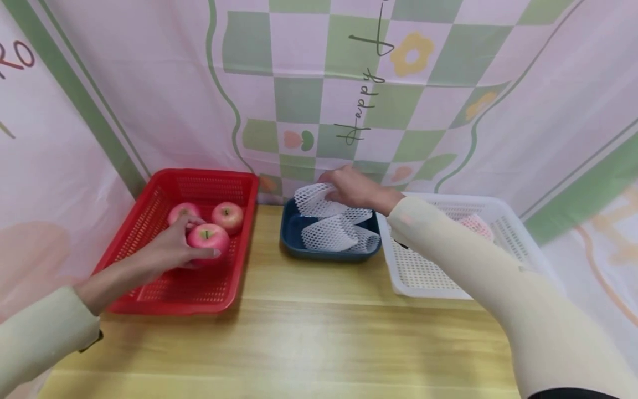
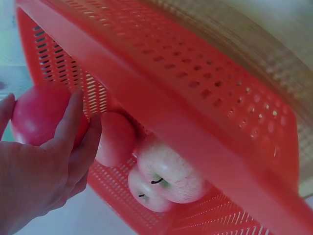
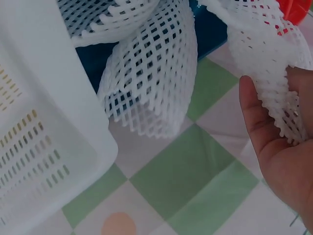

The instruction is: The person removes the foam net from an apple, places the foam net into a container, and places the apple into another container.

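Observation:
My left hand (image 1: 169,245) grips a red apple (image 1: 211,239) between thumb and fingers, over the red plastic basket (image 1: 230,291). Around it in the basket lie more apples, such as one near the right wall (image 1: 227,217); the left wrist view shows others (image 2: 115,140) lower down. At the back of the table my right hand (image 1: 355,188) pinches a white foam net sleeve (image 1: 314,200), lifted over a dark blue box (image 1: 291,235). Several more foam net sleeves (image 1: 329,235) lie in that box, one of them (image 3: 156,73) sticking out past its rim.
A white plastic basket (image 1: 404,280) stands right of the blue box, partly behind my right sleeve (image 1: 478,271). It holds a pinkish netted thing (image 1: 477,226). A patterned cloth (image 1: 299,100) hangs behind the wooden table (image 1: 299,338).

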{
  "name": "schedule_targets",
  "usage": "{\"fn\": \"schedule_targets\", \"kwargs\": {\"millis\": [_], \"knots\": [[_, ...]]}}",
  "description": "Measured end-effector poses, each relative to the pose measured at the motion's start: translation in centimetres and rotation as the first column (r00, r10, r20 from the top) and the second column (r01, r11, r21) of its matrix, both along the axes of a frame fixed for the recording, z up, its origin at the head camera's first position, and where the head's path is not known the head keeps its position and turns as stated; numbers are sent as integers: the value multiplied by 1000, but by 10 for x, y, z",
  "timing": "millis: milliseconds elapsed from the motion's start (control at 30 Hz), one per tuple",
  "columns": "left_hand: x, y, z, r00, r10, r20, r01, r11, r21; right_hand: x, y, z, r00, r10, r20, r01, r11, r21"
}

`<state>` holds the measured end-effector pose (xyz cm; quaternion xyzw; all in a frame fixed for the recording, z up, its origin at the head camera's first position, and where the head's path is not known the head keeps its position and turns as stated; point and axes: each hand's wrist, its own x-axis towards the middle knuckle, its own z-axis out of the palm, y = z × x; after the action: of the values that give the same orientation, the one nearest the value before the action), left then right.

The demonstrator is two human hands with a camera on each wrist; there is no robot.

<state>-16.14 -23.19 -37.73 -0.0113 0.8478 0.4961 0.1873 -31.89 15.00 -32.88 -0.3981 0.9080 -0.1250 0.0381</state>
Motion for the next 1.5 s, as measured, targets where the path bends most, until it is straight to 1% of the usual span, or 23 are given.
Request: {"fn": "schedule_targets", "kwargs": {"millis": [133,267,433,500,600,700,767,800,833,933,1000,1133,1200,1333,1500], "knots": [[-6,1,-3,1000,-12,18,12,1000,-6,-3,-5,-5,1000,4,4,-4,1000,5],[-12,3,-8,1000,-22,5,22,1000,-8,-7,-9,-10,1000,-9,24,9,1000,18],[-20,6,-15,999,-47,-4,47,999,15,-13,-10,-19,998,-28,48,26,999,32],[-24,6,-18,999,-51,4,51,999,10,-14,-11,-23,999,-27,47,26,999,37],[-27,9,-22,999,-44,13,44,999,-31,-15,-13,-29,1000,-13,25,12,999,49],[-30,13,-25,999,-38,11,39,998,-59,-29,-11,-48,1000,24,8,-24,999,47],[-31,14,-26,999,-49,-2,48,995,-87,-35,-12,-57,1000,17,-6,-16,998,64],[-31,14,-26,998,-55,-6,54,993,-101,-35,-13,-58,1000,7,-6,-7,998,68],[-31,14,-26,998,-59,-6,58,991,-119,-34,-14,-59,1000,-6,-5,7,997,73],[-31,14,-26,997,-75,-4,73,983,-168,-18,-21,-44,996,-83,-10,84,992,95],[-31,15,-27,997,-83,6,83,980,-180,-11,-24,-37,993,-121,-12,122,989,81],[-32,16,-29,994,-104,19,105,977,-185,-9,-24,-34,982,-184,-37,186,982,44],[-32,17,-30,994,-108,16,109,976,-186,-8,-24,-32,977,-211,-38,212,977,20],[-33,18,-31,995,-97,5,96,976,-193,-4,-25,-27,964,-263,-35,263,965,2],[-34,18,-33,996,-89,-9,85,977,-195,3,-24,-21,943,-328,-56,329,944,10]]}}
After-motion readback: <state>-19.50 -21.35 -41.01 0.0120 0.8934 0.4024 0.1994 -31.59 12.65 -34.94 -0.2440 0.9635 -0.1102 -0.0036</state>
